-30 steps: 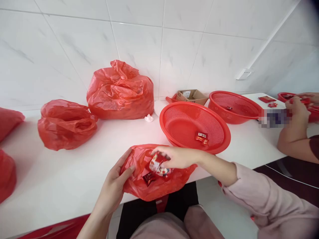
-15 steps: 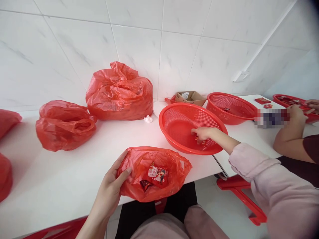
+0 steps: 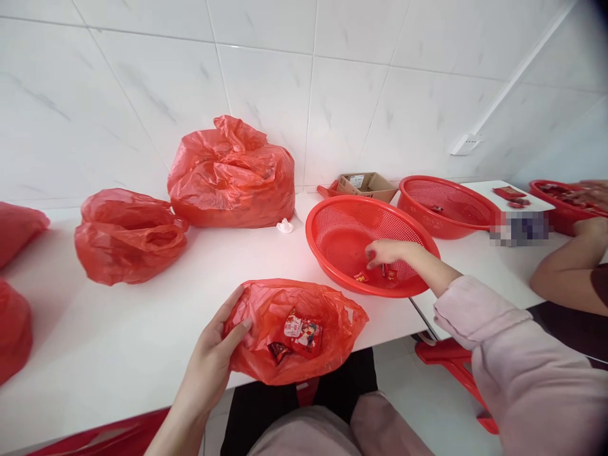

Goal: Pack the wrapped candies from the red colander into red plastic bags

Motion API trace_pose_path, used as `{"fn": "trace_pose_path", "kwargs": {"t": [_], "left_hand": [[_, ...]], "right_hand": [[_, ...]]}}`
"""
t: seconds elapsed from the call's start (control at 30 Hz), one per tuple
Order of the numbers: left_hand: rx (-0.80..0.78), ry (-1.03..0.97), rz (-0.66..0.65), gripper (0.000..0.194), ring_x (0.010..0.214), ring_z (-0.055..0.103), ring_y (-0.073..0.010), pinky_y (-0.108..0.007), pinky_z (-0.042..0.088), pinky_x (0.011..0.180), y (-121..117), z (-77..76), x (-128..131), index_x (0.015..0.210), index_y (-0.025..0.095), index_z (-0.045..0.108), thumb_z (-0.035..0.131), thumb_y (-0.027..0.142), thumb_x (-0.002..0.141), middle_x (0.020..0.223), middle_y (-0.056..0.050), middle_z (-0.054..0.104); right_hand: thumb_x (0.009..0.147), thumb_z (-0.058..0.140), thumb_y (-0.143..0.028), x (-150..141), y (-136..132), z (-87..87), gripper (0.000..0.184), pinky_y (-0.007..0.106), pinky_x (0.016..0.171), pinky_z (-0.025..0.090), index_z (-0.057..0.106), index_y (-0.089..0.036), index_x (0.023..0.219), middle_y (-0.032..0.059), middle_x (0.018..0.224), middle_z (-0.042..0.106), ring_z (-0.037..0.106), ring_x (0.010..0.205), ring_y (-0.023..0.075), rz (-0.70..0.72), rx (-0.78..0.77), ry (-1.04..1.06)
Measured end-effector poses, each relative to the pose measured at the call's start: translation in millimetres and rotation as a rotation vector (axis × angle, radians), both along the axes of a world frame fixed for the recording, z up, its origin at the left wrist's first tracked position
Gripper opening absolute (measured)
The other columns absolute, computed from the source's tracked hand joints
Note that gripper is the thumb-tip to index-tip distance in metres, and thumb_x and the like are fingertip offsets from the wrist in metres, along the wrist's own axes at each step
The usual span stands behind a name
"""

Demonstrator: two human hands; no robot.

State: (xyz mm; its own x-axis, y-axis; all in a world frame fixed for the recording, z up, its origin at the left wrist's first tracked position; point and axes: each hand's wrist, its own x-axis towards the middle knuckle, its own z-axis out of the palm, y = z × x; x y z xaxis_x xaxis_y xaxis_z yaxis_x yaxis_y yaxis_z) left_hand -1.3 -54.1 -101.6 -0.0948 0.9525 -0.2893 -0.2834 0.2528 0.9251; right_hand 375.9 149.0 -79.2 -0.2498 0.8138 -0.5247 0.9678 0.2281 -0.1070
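My left hand [image 3: 221, 345] is closed on the rim of a red plastic bag [image 3: 332, 310], thumb inside and fingers outside. The bag's mouth gapes upward at the table's front edge. Inside it lie a red printed packet [image 3: 304, 332] with a cartoon figure and a darker red packet [image 3: 279, 352]. My right hand [image 3: 386, 253] reaches into a red perforated basket [image 3: 327, 253], its fingers curled together; what they hold, if anything, is hard to make out. Beneath the hand, small red packets [image 3: 361, 277] with yellow print lie on the basket's bottom.
A full red bag [image 3: 232, 183] and a smaller one [image 3: 128, 237] stand behind on the white table [image 3: 118, 335]. Crumpled white tissue [image 3: 285, 226], a cardboard box [image 3: 368, 185] and a second basket [image 3: 446, 206] are near the wall. A co-worker's arm [image 3: 570, 269] is at right.
My right hand's fingers have curled in, and small packets now show beneath them in the basket. My left hand keeps its hold on the bag. The co-worker's hands have shifted right.
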Motion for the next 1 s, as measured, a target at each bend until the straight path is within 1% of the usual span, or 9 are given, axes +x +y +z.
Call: {"fn": "trace_pose_path", "kwargs": {"t": [0.17,0.27,0.43,0.53,0.6,0.7,0.83,0.9,1.0], "left_hand": [[0.012,0.015,-0.014,0.079,0.113,0.064,-0.0279,-0.027,0.056,0.085,1.0,-2.0,0.0,0.148,0.028,0.044,0.076,0.039,0.076,0.141,-0.009,0.058],[0.022,0.016,-0.008,0.078,0.116,0.063,-0.0281,-0.028,0.056,0.087,0.0,-2.4,0.0,0.147,0.028,0.045,0.076,0.039,0.076,0.144,-0.007,0.056],[0.007,0.025,0.013,0.079,0.111,0.065,-0.0258,-0.027,0.055,0.086,-1.4,-2.2,-0.3,0.147,0.027,0.045,0.076,0.039,0.076,0.142,-0.008,0.058],[0.028,0.039,0.022,0.08,0.116,0.063,-0.0275,-0.029,0.054,0.09,0.4,-1.6,1.7,0.148,0.026,0.045,0.076,0.038,0.075,0.144,-0.008,0.056],[0.044,0.044,0.02,0.083,0.117,0.062,-0.0294,-0.03,0.054,0.091,2.2,-0.6,4.5,0.148,0.025,0.044,0.078,0.039,0.073,0.144,-0.01,0.056],[0.043,0.023,0.001,0.088,0.112,0.065,-0.0306,-0.033,0.055,0.09,4.4,1.9,9.9,0.15,0.024,0.041,0.079,0.039,0.072,0.139,-0.012,0.06],[0.043,-0.012,-0.007,0.088,0.11,0.066,-0.03,-0.036,0.055,0.091,7.2,3.8,15.3,0.151,0.026,0.038,0.078,0.038,0.073,0.13,-0.011,0.065],[0.052,-0.009,0.007,0.086,0.112,0.065,-0.0304,-0.035,0.055,0.09,8.9,2.4,15.4,0.151,0.025,0.038,0.077,0.037,0.075,0.131,-0.011,0.065],[0.061,-0.003,0.027,0.082,0.115,0.063,-0.0298,-0.033,0.054,0.09,11.6,-1.9,12.1,0.15,0.024,0.041,0.076,0.036,0.076,0.138,-0.011,0.06]], "right_hand": [[0.063,0.078,-0.027,-32.7,-19.5,-3.4,0.022,0.027,0.054,0.036,0.068,-0.022,0.081,0.0013,0.069,0.064,0.056,0.056,0.0155,0.065,-0.067,0.027],[0.067,0.074,-0.022,-39.7,-20.5,2.2,0.013,0.026,0.055,0.034,0.061,-0.019,0.068,0.0006,0.063,0.059,0.052,0.056,0.0137,0.077,-0.005,0.06],[0.088,0.057,-0.038,-49.1,-34.2,42.7,0.024,0.024,0.06,0.035,0.051,-0.019,0.074,-0.0005,0.074,0.058,0.051,0.065,0.0124,0.105,0.137,0.308],[0.089,0.056,-0.045,-77.7,-67.3,67.3,0.027,0.023,0.06,0.036,0.052,-0.02,0.078,-0.0027,0.073,0.056,0.05,0.064,0.0117,0.197,0.077,0.616],[0.089,0.056,-0.04,-105.3,-91.0,73.1,0.022,0.024,0.057,0.033,0.055,-0.02,0.079,-0.0034,0.069,0.055,0.049,0.06,0.011,0.267,0.112,0.644],[0.089,0.058,-0.028,-146.7,-110.9,59.9,0.014,0.024,0.057,0.029,0.06,-0.019,0.079,-0.0019,0.067,0.057,0.048,0.06,0.0107,0.383,0.245,0.53],[0.089,0.059,-0.023,-180.0,-106.6,27.7,0.011,0.025,0.059,0.031,0.067,-0.017,0.084,0.0047,0.075,0.068,0.057,0.067,0.0145,0.476,0.306,0.457],[0.09,0.059,-0.023,-182.7,-103.7,23.3,0.013,0.025,0.064,0.035,0.07,-0.018,0.095,0.0066,0.085,0.072,0.062,0.074,0.0165,0.446,0.305,0.496],[0.093,0.058,-0.029,-168.1,-113.5,35.9,0.025,0.025,0.071,0.042,0.066,-0.023,0.116,0.0051,0.095,0.073,0.065,0.082,0.0166,0.277,0.312,0.637]]}}
